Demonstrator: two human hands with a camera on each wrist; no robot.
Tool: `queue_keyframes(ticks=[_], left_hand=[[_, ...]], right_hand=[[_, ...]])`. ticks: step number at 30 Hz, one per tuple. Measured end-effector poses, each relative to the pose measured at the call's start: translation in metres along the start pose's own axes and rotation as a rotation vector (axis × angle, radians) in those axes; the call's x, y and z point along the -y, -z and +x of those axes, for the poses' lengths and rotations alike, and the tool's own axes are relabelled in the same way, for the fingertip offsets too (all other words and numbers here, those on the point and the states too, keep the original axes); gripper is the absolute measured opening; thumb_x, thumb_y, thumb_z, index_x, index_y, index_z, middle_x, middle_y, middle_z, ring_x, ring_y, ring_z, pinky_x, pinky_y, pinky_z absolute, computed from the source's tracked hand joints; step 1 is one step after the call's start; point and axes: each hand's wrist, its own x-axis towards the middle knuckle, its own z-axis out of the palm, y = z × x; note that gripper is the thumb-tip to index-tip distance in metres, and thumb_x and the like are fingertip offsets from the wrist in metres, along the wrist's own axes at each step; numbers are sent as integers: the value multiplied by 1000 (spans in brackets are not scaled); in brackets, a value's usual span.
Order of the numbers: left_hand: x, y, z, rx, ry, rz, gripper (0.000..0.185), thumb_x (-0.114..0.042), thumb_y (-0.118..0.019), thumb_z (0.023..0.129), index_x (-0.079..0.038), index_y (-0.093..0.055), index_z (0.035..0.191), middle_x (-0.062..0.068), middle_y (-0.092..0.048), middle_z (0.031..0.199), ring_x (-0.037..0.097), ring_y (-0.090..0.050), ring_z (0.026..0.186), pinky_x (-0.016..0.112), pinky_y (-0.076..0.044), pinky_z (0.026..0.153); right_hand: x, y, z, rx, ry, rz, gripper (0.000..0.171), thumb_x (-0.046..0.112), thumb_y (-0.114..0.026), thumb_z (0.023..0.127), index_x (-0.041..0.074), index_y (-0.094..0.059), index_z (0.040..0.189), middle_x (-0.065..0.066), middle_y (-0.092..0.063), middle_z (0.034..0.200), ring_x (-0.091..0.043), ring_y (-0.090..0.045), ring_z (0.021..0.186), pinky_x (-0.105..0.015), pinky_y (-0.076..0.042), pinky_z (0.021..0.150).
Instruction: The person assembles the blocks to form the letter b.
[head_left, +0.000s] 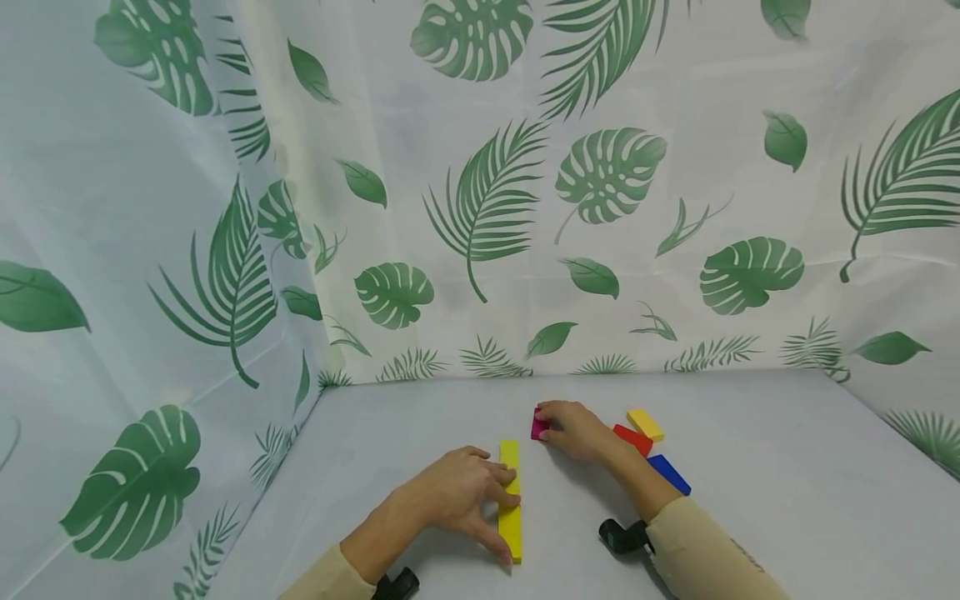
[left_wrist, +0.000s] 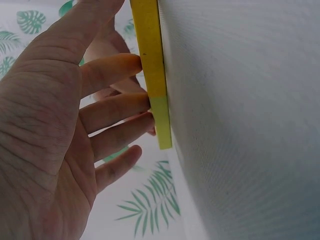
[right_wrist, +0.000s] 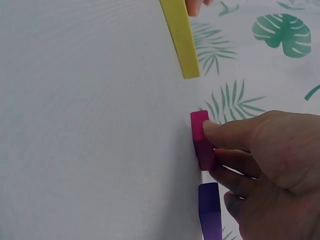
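Magenta block [head_left: 538, 424] half under fingers [head_left: 551, 412]

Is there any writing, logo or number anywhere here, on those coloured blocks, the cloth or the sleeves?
None can be read. The long yellow block under the left hand and the magenta block at the right hand are plain. So are the red block, blue block and small yellow block. The leaf-print cloth bears only leaves. A faint mark on the right sleeve is too blurred to read.
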Motion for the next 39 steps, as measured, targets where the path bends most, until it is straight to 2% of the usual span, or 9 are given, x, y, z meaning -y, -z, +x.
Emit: queue_keyframes(ticks=[16,39], left_hand=[[-2,2,-2,-13,7,-6,74,-85,-52,68,-35,-66,121,-6,-59,132,1,-50,123,42,-38,107],[-1,1,-1,-14,6,-13,73,-85,-51,68,-36,-67,120,-7,-59,131,0,-50,122,41,-38,107]], right_hand=[[6,-6,11,8,-21,20,39,13,-70,88,5,-63,125,-11,-58,133,-32,-50,124,-50,-43,102],[11,-13,20,-19,-7,49,35,9,-68,89,2,-64,123,-13,-57,134,-35,-47,128,-53,-37,106]])
